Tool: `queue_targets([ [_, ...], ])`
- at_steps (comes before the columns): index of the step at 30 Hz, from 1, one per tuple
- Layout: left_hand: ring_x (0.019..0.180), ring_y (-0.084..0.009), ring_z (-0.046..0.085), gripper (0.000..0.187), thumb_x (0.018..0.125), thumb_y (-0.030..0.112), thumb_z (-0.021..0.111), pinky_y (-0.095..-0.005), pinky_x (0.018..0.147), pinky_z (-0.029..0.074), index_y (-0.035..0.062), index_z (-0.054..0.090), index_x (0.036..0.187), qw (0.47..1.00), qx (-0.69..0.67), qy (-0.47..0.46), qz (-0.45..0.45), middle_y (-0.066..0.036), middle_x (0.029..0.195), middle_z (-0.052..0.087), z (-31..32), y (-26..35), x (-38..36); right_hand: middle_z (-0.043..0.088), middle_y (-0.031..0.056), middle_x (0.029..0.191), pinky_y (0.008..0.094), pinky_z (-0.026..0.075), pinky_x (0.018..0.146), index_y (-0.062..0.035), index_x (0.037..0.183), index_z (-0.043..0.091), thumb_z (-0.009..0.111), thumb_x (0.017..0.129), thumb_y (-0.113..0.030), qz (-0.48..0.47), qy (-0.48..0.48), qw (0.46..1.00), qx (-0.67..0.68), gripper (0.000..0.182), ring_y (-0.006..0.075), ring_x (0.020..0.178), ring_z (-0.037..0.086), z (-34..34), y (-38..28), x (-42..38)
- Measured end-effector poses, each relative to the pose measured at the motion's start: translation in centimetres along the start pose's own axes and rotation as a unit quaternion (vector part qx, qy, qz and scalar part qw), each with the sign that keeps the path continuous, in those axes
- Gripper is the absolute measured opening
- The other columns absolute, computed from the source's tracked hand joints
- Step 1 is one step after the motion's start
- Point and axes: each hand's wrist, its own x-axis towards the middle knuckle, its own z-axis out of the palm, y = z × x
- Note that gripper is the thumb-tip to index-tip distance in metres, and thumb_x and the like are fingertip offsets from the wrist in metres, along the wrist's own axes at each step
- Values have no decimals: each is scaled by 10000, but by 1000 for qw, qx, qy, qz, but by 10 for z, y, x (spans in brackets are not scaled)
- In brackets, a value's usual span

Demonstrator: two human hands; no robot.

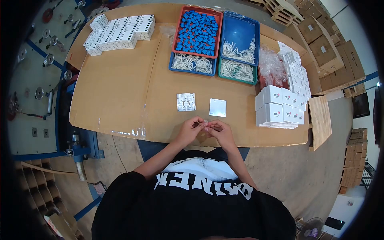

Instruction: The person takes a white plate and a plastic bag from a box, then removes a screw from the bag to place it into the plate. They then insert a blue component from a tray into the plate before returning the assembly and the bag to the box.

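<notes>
Left hand point(189, 130) and right hand point(221, 132) meet at the near edge of the surface point(120, 96), fingers pinching one small white part point(205, 123). Beyond the part lie a white base plate point(186, 102) and cover plate point(217, 107), bare cardboard around them. White boxes point(280, 108) stand rightward; trays point(214, 40) line the far edge.

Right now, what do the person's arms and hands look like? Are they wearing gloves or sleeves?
No gloves: the left hand and the right hand are bare, with no rings or watch that I can make out. The forearms are bare too. The person wears a black short-sleeved T-shirt with big white letters printed across it.
</notes>
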Motion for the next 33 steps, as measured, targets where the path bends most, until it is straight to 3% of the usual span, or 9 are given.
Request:
queue_targets([
  [7,669,-140,586,227,956,213,712,-287,616,476,-4,648,934,987,139,12,82,-87,812,654,0,9,-10,718,39,963,279,598,696,-24,1050,691,694,969,-125,57,11,998,16,130,112,849,683,-7,4,-8],
  [10,649,-180,590,281,939,257,730,-303,599,469,-7,637,915,974,218,7,61,-107,811,638,0,17,-15,722,39,930,266,577,664,-5,1052,687,697,958,-107,31,64,997,-9,138,104,801,681,-4,11,-11],
  [14,732,-220,628,310,914,290,751,-338,628,483,1,638,903,972,234,-6,35,-111,861,649,1,22,-20,716,64,843,258,536,645,9,1048,667,709,935,-74,-103,159,960,-208,146,98,734,670,4,23,-13],
  [17,886,-272,648,291,869,282,772,-377,762,499,34,658,970,941,309,4,140,-102,952,664,1,27,-23,715,75,822,257,518,636,5,1038,644,712,928,-60,-130,154,956,-214,145,92,724,663,7,18,-21],
  [19,995,-301,631,333,825,262,785,-410,903,470,68,662,1066,868,375,85,314,-90,1052,665,7,43,-26,717,77,823,256,513,637,-2,1029,634,712,926,-57,-121,137,960,-210,140,92,730,663,7,17,-25],
  [23,1021,-299,629,393,806,255,789,-429,977,439,82,653,1131,853,419,-16,311,-92,1109,658,-5,22,-34,720,61,818,252,504,646,-6,1012,618,709,927,-57,-118,92,968,-200,134,94,738,666,8,22,-38],
  [28,989,-325,632,364,830,231,775,-408,872,503,49,644,1117,938,312,-76,131,-117,1042,635,1,17,-53,712,57,801,254,507,661,-8,1012,625,700,921,-42,-129,117,952,-252,122,92,736,659,10,25,-53],
  [31,972,-342,627,353,856,209,759,-399,814,514,27,631,1130,902,362,-64,226,-133,1010,613,7,12,-64,707,62,800,259,512,665,-6,1016,630,696,915,-30,-107,96,964,-224,123,91,738,655,9,36,-64],
  [33,975,-351,625,357,867,209,751,-405,823,512,20,623,1142,916,334,-80,206,-144,1018,606,11,6,-72,702,65,811,263,519,670,3,1017,633,686,920,-17,-112,73,973,-189,113,97,752,657,10,45,-71],
])
